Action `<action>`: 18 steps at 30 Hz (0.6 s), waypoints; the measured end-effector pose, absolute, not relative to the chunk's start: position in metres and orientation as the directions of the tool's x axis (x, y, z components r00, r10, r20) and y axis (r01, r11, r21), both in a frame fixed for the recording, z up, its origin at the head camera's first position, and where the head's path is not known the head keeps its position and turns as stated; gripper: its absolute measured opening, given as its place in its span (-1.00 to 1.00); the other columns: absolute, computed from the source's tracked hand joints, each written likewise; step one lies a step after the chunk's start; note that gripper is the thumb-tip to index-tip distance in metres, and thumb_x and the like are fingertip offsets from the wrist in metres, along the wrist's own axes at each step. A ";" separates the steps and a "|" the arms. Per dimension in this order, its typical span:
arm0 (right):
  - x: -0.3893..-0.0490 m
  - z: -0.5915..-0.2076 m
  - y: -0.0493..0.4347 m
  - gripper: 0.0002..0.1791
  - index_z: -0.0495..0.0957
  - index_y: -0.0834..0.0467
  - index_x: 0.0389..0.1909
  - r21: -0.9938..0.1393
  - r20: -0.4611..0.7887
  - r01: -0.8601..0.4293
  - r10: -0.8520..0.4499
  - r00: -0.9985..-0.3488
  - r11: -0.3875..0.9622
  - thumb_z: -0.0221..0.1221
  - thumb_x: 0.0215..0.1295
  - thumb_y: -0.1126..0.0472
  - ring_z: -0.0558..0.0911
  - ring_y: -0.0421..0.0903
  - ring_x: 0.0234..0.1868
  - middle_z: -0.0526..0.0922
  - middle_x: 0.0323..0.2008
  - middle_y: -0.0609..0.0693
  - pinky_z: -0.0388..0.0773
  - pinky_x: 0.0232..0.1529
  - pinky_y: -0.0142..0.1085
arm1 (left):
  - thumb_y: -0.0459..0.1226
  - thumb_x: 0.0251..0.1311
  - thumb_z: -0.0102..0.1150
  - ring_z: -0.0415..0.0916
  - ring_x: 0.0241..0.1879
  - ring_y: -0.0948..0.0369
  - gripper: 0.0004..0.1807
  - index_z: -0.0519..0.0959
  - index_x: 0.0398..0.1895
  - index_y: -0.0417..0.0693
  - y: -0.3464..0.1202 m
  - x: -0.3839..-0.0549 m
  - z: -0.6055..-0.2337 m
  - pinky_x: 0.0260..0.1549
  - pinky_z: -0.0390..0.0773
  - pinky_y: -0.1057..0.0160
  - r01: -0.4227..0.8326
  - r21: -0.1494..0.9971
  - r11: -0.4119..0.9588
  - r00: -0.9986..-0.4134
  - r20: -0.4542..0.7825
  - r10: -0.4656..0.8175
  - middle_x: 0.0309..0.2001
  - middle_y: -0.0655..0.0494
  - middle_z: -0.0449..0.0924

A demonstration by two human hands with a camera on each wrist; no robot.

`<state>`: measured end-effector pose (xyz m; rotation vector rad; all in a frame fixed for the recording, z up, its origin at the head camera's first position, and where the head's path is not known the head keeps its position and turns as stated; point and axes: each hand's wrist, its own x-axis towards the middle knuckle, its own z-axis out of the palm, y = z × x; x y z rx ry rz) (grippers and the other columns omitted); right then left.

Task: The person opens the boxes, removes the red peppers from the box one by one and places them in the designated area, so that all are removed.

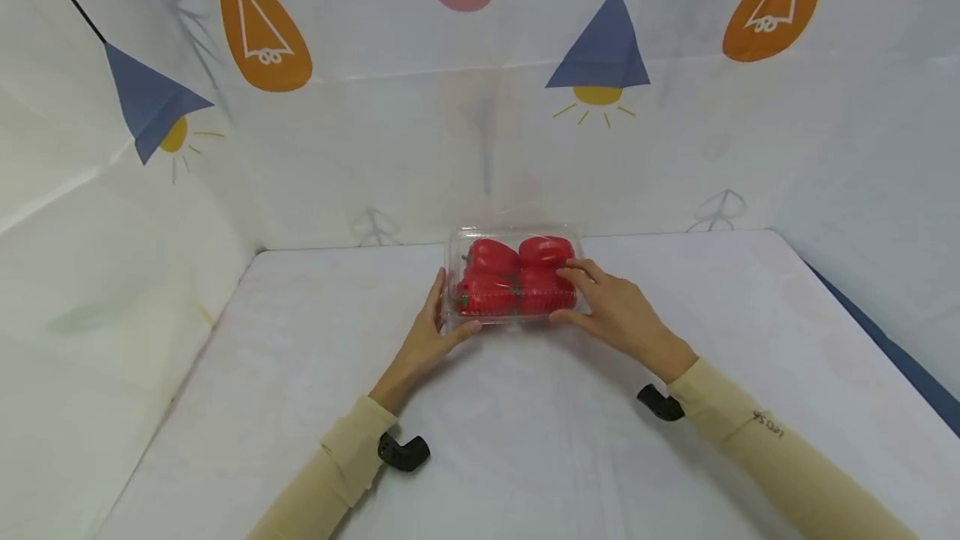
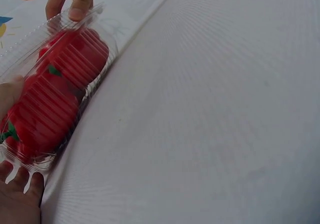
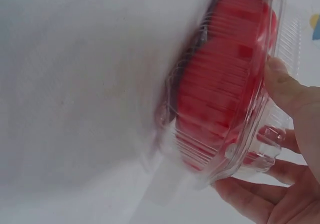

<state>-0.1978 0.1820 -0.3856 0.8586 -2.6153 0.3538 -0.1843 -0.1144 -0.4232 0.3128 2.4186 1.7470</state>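
Observation:
A clear plastic clamshell box (image 1: pixel 501 323) with several red bell peppers (image 1: pixel 487 293) inside sits at the table's far edge. My left hand (image 1: pixel 429 342) holds its left end, fingers along the side and thumb at the front edge. In the left wrist view, those fingertips (image 2: pixel 20 176) are right at the box's end. With my right hand (image 1: pixel 618 315) I grip the right front corner; the thumb is at the front rim and the fingers reach over the top. The right wrist view shows that thumb (image 3: pixel 280 77) on the ribbed plastic's rim, the other fingers spread round the corner.
A white cloth covers the table (image 1: pixel 510 440). Right behind the box rises a white curtain (image 1: pixel 337 165) printed with lamps and bulbs, and it also hangs along both sides. A black wrist device (image 1: pixel 405 452) sits under the left sleeve, another (image 1: pixel 660 402) under the right.

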 end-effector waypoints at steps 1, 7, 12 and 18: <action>-0.198 -0.386 0.182 -0.26 0.44 0.22 0.14 -0.109 0.411 -0.618 -0.531 -0.741 0.779 0.35 0.02 -0.13 0.65 -0.07 -0.44 0.49 0.13 0.17 0.67 -0.31 -0.15 | -0.17 0.13 0.28 -0.15 0.50 0.05 0.08 -0.31 0.51 0.15 -0.114 -0.184 -0.423 0.39 0.11 -0.03 0.083 0.950 0.302 -0.968 0.005 0.249 0.54 0.15 -0.27; -0.198 -0.383 0.181 -0.31 0.43 0.27 0.15 0.000 0.362 -0.626 -0.583 -0.727 0.780 0.32 0.09 -0.07 0.55 -0.09 -0.70 0.47 0.17 0.30 0.66 -0.43 -0.15 | -0.17 0.13 0.28 -0.15 0.50 0.05 0.08 -0.31 0.51 0.16 -0.113 -0.184 -0.423 0.39 0.10 -0.04 0.087 0.956 0.281 -0.967 0.013 0.256 0.54 0.15 -0.28; -0.195 -0.381 0.178 -0.31 0.39 0.27 0.21 0.053 0.283 -0.614 -0.602 -0.747 0.787 0.31 0.13 0.00 0.69 0.08 -0.46 0.40 0.24 0.35 0.68 -0.37 -0.18 | -0.16 0.12 0.29 -0.15 0.50 0.06 0.09 -0.30 0.51 0.15 -0.113 -0.185 -0.423 0.39 0.10 -0.02 0.088 0.952 0.293 -0.968 0.012 0.250 0.54 0.15 -0.27; -0.192 -0.378 0.174 -0.33 0.37 0.31 0.22 0.126 0.253 -0.619 -0.628 -0.736 0.775 0.30 0.16 0.07 0.63 0.24 -0.02 0.40 0.23 0.38 0.68 -0.38 -0.16 | -0.14 0.12 0.28 -0.12 0.49 0.04 0.09 -0.30 0.51 0.13 -0.115 -0.185 -0.424 0.38 0.13 -0.02 0.095 0.946 0.309 -0.969 0.017 0.247 0.53 0.12 -0.25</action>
